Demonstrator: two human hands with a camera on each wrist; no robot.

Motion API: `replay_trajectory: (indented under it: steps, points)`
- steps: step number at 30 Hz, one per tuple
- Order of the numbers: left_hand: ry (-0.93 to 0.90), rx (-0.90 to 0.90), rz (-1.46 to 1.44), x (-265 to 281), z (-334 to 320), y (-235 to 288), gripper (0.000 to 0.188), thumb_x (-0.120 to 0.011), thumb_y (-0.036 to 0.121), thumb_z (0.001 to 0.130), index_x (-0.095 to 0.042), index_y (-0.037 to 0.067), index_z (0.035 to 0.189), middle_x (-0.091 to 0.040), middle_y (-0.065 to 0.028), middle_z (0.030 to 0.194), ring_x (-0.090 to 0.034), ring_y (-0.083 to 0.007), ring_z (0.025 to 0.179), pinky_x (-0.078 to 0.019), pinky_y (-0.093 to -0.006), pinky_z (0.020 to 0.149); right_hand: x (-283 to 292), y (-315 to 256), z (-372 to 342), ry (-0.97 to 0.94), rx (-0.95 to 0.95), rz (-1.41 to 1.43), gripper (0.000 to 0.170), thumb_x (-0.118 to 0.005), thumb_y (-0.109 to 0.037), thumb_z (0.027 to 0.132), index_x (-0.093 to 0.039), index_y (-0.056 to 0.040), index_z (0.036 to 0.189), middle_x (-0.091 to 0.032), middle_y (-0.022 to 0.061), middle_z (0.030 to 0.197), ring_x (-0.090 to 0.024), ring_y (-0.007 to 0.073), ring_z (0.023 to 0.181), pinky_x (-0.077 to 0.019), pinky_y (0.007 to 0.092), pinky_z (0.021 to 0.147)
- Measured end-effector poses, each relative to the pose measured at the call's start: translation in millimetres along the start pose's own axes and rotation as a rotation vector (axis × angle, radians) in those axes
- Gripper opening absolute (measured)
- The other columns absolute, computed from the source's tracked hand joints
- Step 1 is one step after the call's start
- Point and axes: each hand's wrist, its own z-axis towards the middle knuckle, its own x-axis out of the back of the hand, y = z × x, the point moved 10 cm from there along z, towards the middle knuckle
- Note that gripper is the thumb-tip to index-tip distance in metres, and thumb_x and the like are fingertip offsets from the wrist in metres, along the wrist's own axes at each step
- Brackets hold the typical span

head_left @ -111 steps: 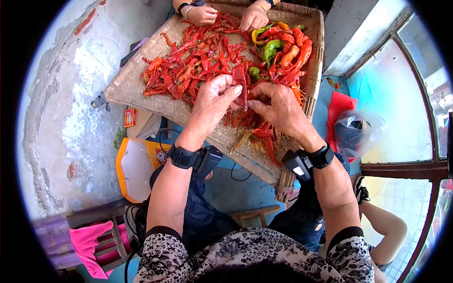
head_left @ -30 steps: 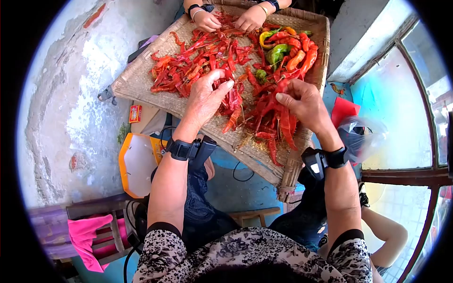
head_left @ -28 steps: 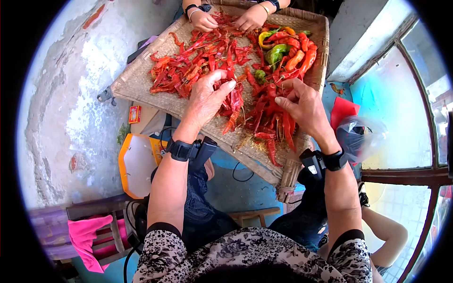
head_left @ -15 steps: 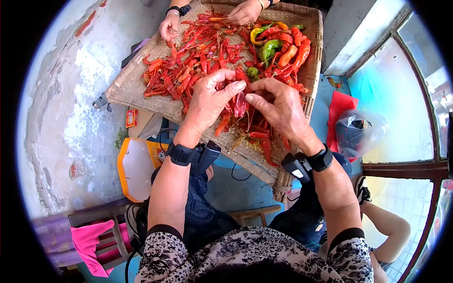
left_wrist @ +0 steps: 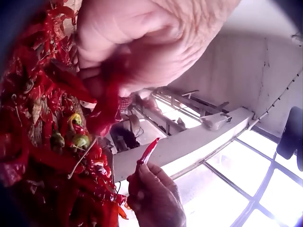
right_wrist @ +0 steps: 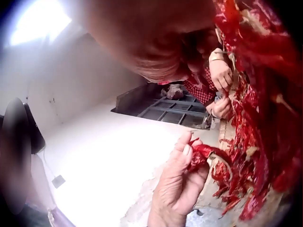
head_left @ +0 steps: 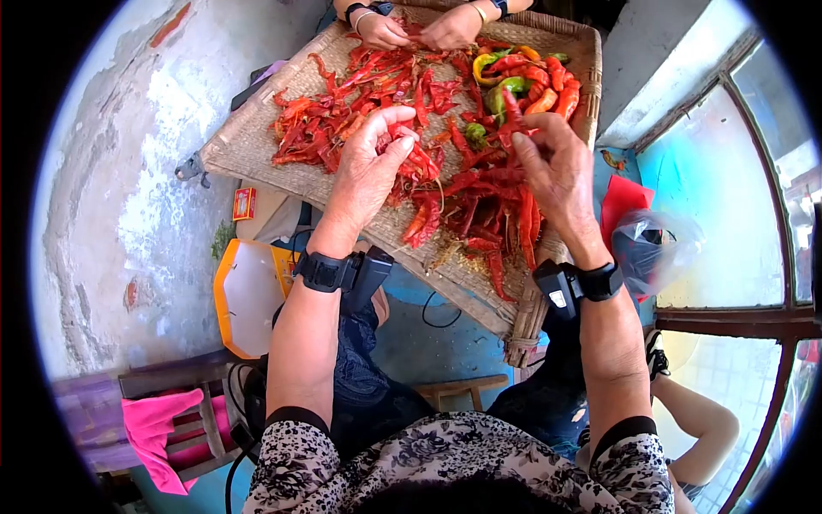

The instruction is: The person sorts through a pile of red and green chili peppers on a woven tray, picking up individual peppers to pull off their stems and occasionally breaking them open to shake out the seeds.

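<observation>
Curled fingers of the left hand (head_left: 368,171) hold red dried peppers (head_left: 417,164) over the woven tray (head_left: 235,156); a pale stem hangs from them, and the right wrist view shows the same hand (right_wrist: 177,184) with red pods. To the right, the right hand (head_left: 561,167) pinches one red pepper (head_left: 511,111) between thumb and fingers, its tip pointing up. In the left wrist view that pepper (left_wrist: 149,150) stands out of the right hand (left_wrist: 158,201). A pile of red peppers (head_left: 488,210) lies below and between the hands.
Another person's hands (head_left: 449,30) work at the tray's far edge. Fresh peppers, red, orange and green (head_left: 514,86), lie at its right. Beyond the tray are a plastic bag (head_left: 655,248), an orange-edged box (head_left: 248,300), a matchbox (head_left: 244,204) and a windowed wall.
Both hands have separated from close together, the right moving right and up with a pepper. The tray has shifted in view. The other person's hands have come together.
</observation>
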Motion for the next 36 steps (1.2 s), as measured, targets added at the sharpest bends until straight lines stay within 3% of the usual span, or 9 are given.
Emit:
replay_trajectory:
  steps: [3,6,8,10,12,19,30,34,36]
  points:
    - [0.049,-0.025,-0.017,7.6,-0.6,4.1,0.04,-0.056,0.002,0.092,-0.049,0.002,0.131,-0.059,-0.0023,0.105,-0.054,-0.007,0.096,-0.044,-0.0211,0.086,9.4,-3.2,2.7,0.004,0.041,-0.243,0.02,-0.064,-0.009,0.085,-0.057,-0.0047,0.104,-0.065,0.0181,0.077,-0.065,0.0363,0.07,-0.0499,0.0398,0.061]
    - [-0.003,-0.004,-0.007,0.2,-4.4,10.7,0.04,-0.056,0.002,0.091,-0.05,0.002,0.131,-0.059,-0.002,0.104,-0.054,-0.0073,0.096,-0.0444,-0.0214,0.085,12.4,-21.8,-2.0,0.117,0.212,-0.479,0.021,-0.065,-0.009,0.084,-0.057,-0.0047,0.103,-0.065,0.0192,0.082,-0.065,0.0358,0.077,-0.0503,0.0402,0.063]
    - [-0.024,-0.017,-0.01,-6.8,-5.8,12.2,0.04,-0.057,0.001,0.091,-0.05,0.002,0.131,-0.059,-0.002,0.103,-0.055,-0.0077,0.097,-0.0451,-0.022,0.085,5.6,-27.3,-5.9,0.097,0.181,-0.38,0.018,-0.065,-0.009,0.084,-0.06,-0.003,0.1,-0.064,0.0192,0.086,-0.065,0.0341,0.081,-0.0508,0.0389,0.064]
    - [-0.097,-0.035,-0.069,-20.4,-7.3,14.5,0.041,-0.057,0.001,0.091,-0.05,0.003,0.13,-0.059,-0.0024,0.103,-0.055,-0.008,0.098,-0.0459,-0.0227,0.086,-22.1,-31.9,-10.6,-0.145,0.197,-0.028,0.016,-0.067,-0.01,0.084,-0.063,-0.0013,0.097,-0.065,0.0165,0.083,-0.065,0.0293,0.074,-0.0511,0.0369,0.065]
    - [-0.123,-0.019,-0.056,-27.3,-7.3,16.9,0.041,-0.058,0.0,0.09,-0.05,0.003,0.13,-0.06,-0.003,0.102,-0.056,-0.0079,0.097,-0.0465,-0.023,0.085,-47.2,-18.5,-17.5,-0.31,-0.024,0.208,0.018,-0.07,-0.013,0.084,-0.065,0.0,0.095,-0.066,0.0139,0.08,-0.063,0.0225,0.069,-0.0508,0.0347,0.064]
    - [-0.123,-0.006,-0.037,-25.5,-5.6,20.3,0.044,-0.059,-0.005,0.085,-0.052,0.002,0.128,-0.06,-0.001,0.099,-0.056,-0.0065,0.09,-0.048,-0.0226,0.082,-59.7,-13.1,-18.3,-0.388,-0.057,0.177,0.013,-0.068,-0.008,0.084,-0.064,0.0014,0.091,-0.065,0.0119,0.072,-0.061,0.0169,0.065,-0.0489,0.0331,0.061]
    - [0.282,-0.093,0.065,68.9,-0.1,9.7,0.028,-0.061,0.002,0.089,-0.06,0.002,0.117,-0.062,-0.0015,0.095,-0.056,-0.0068,0.088,-0.0465,-0.0215,0.083,10.5,3.4,7.8,0.015,-0.029,0.035,0.013,-0.065,-0.011,0.087,-0.063,0.0019,0.089,-0.062,0.0069,0.064,-0.058,0.01,0.058,-0.0477,0.0276,0.055]
    - [0.299,-0.096,0.079,68.1,-3.1,10.7,0.027,-0.063,-0.001,0.085,-0.062,0.0,0.112,-0.063,-0.0035,0.092,-0.058,-0.0081,0.086,-0.0496,-0.0231,0.08,24.1,10.9,14.4,0.079,0.01,-0.348,0.013,-0.065,-0.01,0.084,-0.062,-0.0012,0.092,-0.066,0.0171,0.076,-0.066,0.0335,0.069,-0.0511,0.038,0.061]
    - [0.282,-0.092,0.061,68.3,-4.6,9.8,0.028,-0.062,0.0,0.088,-0.061,0.002,0.116,-0.061,-0.0009,0.093,-0.055,-0.0061,0.085,-0.0465,-0.0212,0.08,23.8,2.0,13.7,0.129,0.039,-0.466,0.014,-0.065,-0.011,0.083,-0.062,-0.0025,0.095,-0.065,0.0177,0.081,-0.065,0.0362,0.074,-0.0509,0.04,0.063]
